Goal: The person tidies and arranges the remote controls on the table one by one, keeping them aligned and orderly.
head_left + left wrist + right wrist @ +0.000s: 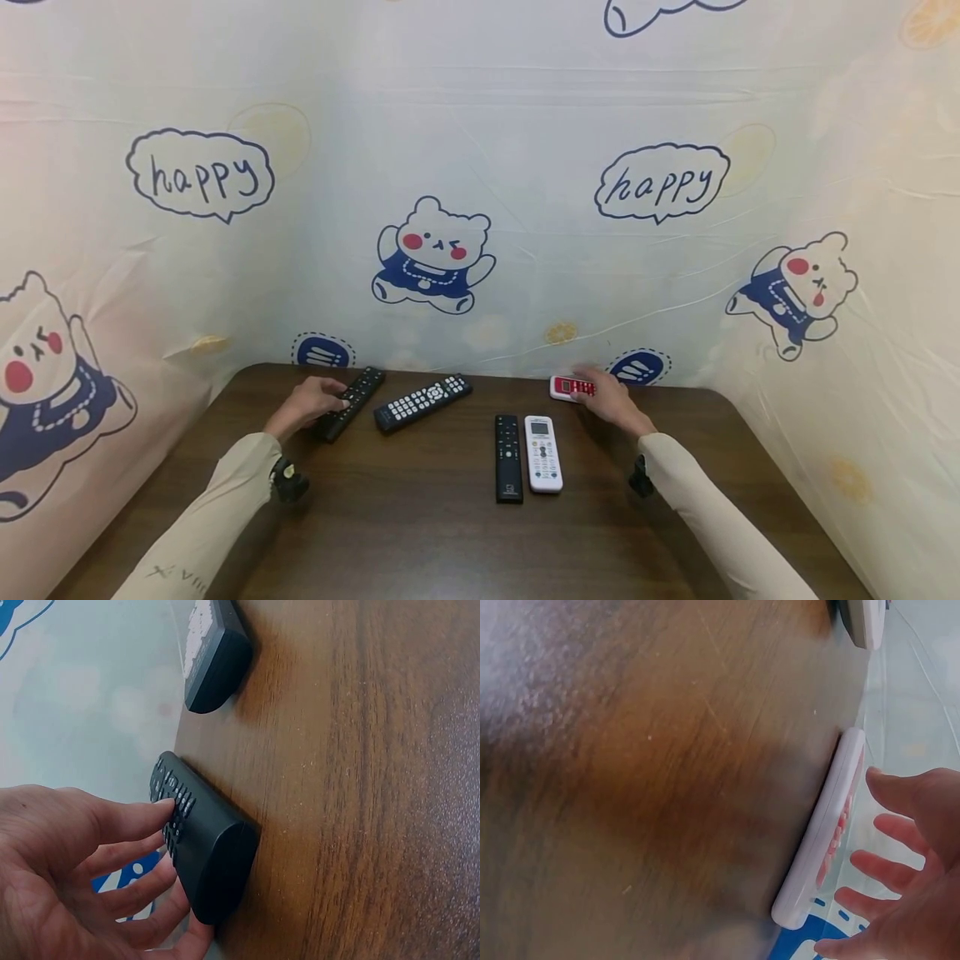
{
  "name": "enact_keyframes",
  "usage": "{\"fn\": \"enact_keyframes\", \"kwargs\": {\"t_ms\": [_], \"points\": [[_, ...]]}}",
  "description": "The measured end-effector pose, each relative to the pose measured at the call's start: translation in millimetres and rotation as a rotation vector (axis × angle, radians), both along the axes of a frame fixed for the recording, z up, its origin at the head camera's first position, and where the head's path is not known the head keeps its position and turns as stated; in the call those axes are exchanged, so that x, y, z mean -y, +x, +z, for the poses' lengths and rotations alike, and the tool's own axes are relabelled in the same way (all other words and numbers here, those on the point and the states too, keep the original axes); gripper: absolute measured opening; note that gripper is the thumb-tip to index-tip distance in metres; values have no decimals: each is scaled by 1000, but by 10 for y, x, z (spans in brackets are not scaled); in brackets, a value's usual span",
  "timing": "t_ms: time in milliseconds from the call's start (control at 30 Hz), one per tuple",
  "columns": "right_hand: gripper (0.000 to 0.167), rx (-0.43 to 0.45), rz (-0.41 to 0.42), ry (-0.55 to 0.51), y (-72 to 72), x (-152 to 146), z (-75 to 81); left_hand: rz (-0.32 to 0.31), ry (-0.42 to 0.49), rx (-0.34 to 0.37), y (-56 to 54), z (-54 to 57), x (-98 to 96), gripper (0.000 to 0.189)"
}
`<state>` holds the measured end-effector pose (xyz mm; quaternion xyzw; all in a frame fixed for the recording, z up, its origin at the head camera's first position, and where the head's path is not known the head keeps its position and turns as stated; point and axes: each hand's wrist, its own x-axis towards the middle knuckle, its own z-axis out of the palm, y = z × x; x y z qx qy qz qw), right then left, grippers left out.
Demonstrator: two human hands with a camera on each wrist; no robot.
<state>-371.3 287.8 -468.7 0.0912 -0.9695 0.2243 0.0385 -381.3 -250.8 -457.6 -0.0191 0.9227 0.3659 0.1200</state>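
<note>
In the head view, my left hand (311,404) is at a black remote control (360,398) lying slanted at the table's far left. The left wrist view shows the thumb on the button face of that remote (214,840) and the other fingers bent at its far edge, partly hidden. At the far right, my right hand (611,402) hovers beside a small red-and-white remote control (564,387). Its fingers are spread and loosely bent near the remote's button side (821,836) in the right wrist view, with a gap between them and it.
A black remote with white buttons (423,402) lies slanted right of the left hand. Nearer the middle, a slim black remote (508,458) and a white remote with a small screen (543,454) lie side by side. A printed curtain (525,250) borders the brown table (390,533).
</note>
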Motion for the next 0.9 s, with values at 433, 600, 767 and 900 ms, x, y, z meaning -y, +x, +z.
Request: {"fn": "enact_keyframes", "kwargs": {"t_ms": [433,600,767,900], "points": [[53,57,18,45,-35,-6,-59,31,5,28,-4,0,-21,53],[56,69,3,23,-52,-13,-71,31,5,31,-1,8,-30,53],[56,78,-12,15,-69,-28,-71,22,7,30,-8,12,-47,52],[47,109,7,24,-114,-33,-60,15,8,17,1,8,-24,53]]}}
